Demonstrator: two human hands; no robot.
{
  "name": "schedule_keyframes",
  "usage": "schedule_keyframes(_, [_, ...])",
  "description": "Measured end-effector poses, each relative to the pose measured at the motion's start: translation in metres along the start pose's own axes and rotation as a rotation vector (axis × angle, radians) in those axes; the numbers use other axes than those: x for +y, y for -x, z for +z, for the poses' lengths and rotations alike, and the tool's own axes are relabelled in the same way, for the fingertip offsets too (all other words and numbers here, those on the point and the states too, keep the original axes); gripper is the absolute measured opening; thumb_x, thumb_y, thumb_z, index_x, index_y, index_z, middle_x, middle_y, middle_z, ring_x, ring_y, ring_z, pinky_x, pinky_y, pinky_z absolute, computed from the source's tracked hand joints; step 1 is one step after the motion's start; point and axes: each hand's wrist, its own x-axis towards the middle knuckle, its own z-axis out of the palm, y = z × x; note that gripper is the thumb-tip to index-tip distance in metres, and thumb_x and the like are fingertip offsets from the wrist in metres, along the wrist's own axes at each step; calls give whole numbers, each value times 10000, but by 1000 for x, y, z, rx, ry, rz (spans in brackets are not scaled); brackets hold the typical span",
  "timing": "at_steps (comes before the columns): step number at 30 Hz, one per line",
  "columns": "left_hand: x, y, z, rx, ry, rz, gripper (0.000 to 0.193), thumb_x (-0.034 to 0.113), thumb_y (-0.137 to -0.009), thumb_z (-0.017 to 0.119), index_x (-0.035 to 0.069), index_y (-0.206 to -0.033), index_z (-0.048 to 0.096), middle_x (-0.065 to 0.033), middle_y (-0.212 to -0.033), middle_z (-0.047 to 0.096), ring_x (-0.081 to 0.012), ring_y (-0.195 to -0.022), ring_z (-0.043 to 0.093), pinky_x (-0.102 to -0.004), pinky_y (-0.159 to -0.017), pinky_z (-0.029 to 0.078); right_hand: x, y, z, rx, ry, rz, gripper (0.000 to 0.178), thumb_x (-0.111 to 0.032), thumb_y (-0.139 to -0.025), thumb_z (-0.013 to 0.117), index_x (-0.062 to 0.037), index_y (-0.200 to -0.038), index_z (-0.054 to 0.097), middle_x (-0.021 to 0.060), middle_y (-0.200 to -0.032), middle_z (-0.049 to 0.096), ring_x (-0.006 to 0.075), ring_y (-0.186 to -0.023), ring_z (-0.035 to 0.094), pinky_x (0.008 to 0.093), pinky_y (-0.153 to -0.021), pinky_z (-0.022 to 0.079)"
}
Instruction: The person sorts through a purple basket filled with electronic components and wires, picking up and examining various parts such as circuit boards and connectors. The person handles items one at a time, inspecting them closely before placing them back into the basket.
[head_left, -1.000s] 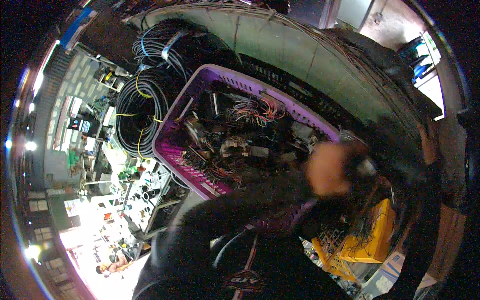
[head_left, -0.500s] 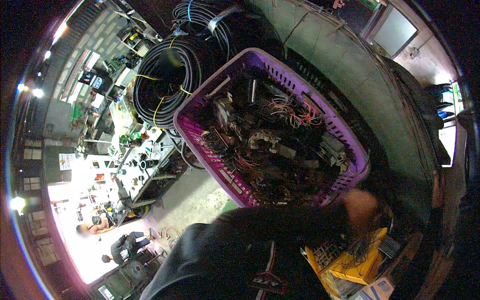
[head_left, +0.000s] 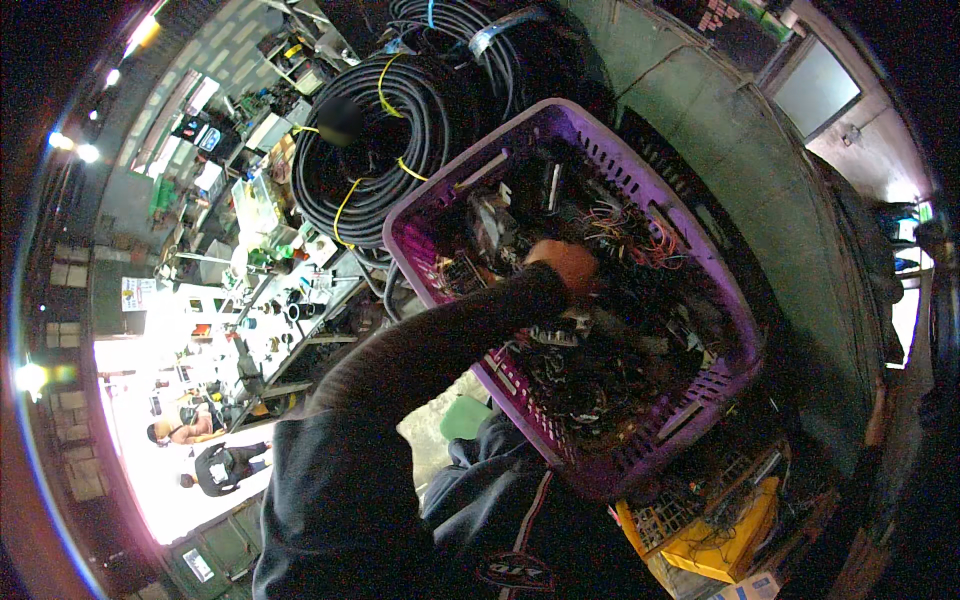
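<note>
My left hand (head_left: 565,265) reaches into a purple plastic basket (head_left: 575,470) with slotted walls. The dark-sleeved left arm crosses the basket's near left side. Dark scrap parts fill the basket; its contents are dim and hard to tell apart. Beside the hand lies a bundle of thin reddish wires (head_left: 630,235). A greyish block-like part (head_left: 490,220) is on the hand's other side. Only the back of the hand shows clearly, so the fingers and anything in them are hidden. My right hand is out of view.
A yellow bin (head_left: 715,555) with dark gridded pieces stands at the lower right. Coils of black cable (head_left: 315,185) lie behind the basket on the left. A cluttered workbench (head_left: 290,340) and two people (head_left: 225,465) are farther left. A green wall (head_left: 700,130) rises behind.
My left hand has moved from above the yellow bin, leftward and away from me, into the middle of the basket. The view has shifted slightly.
</note>
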Motion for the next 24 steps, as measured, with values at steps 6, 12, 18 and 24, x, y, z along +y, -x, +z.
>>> schedule_keyframes(6, [-85,49,-13,4,97,-141,453,422,-735,822,36,-968,775,-224,-953,760,-385,-901,757,-499,-778,623,7,3,-3,1,-187,-107,670,-512,-1060,487,-118,-1595,403,210,-1628,377,434,-1449,401,566,-1183,336])
schedule_keyframes(12, [-96,38,-67,229,57,-261,608,548,-636,876,16,-912,774,-251,-929,745,-390,-956,743,-494,-851,599,14,12,-5,46,-113,-32,649,-527,-1062,463,-115,-1564,455,202,-1594,424,420,-1429,430,561,-1167,361])
schedule_keyframes(18, [-101,31,-137,274,235,40,316,289,-836,759,123,-1104,784,-161,-1079,760,-372,-1006,722,-401,-937,569,-10,26,2,156,41,7,637,-528,-1061,467,-91,-1523,501,211,-1548,469,421,-1388,467,556,-1144,381])
schedule_keyframes(24, [-94,44,-133,283,698,83,357,291,-912,700,39,-1155,771,-137,-1107,774,-196,-969,706,-329,-928,517,-9,15,15,286,61,-4,642,-544,-1049,486,-85,-1496,534,211,-1494,522,413,-1350,507,540,-1124,404])
